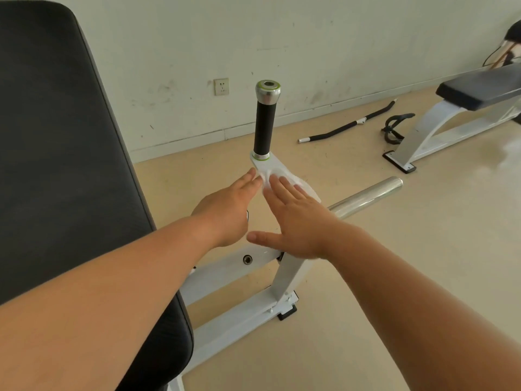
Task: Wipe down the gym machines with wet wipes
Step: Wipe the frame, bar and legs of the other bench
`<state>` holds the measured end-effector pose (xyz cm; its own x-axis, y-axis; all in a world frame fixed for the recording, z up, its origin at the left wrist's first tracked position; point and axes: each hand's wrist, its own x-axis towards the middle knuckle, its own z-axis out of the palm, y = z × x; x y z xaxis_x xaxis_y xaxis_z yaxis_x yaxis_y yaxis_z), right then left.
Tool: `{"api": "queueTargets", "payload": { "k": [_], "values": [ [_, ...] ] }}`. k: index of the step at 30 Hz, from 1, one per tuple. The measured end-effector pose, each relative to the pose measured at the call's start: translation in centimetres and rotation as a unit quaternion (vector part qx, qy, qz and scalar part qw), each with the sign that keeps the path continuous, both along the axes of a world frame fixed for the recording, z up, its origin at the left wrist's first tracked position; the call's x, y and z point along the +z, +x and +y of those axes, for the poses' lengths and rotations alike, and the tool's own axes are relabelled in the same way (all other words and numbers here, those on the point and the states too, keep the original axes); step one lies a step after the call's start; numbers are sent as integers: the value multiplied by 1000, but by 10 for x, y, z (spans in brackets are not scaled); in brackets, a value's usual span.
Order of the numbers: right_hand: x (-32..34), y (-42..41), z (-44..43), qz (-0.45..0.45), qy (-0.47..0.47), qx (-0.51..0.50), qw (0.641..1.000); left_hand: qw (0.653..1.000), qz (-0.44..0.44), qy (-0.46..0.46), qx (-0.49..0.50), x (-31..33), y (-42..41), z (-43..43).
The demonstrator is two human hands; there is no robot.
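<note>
My right hand (293,218) lies flat with its fingers straight, pressing the wet wipe (266,179) onto the machine's white arm (272,165) just below the black handle (264,128). My left hand (225,213) is flat too, its fingertips touching the wipe's left edge. The wipe looks thin, limp and damp, so I expect it to bunch or slip under light contact. It seems best kept spread under flat fingers or pinched at a fold, while the rigid arm should take firm pressure.

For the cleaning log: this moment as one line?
phase: wiping | left hand: fingertips on wet wipe | right hand: flat on wet wipe | surface: white arm below black grip
</note>
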<state>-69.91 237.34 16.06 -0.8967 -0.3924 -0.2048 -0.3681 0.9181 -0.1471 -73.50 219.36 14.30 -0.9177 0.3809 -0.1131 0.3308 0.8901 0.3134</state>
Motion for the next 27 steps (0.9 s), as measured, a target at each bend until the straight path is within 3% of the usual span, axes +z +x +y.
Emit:
{"api": "queueTargets", "payload": {
  "k": [8, 16, 27],
  "values": [
    [-5, 71, 35, 17, 45, -15, 999, 999, 16, 24, -19, -14, 3, 11],
    [-10, 20, 18, 21, -11, -39, 999, 994, 14, -98, -38, 13, -1, 24],
    [-3, 56, 28, -35, -34, -103, 994, 973, -62, -219, -48, 42, -4, 43]
  ]
}}
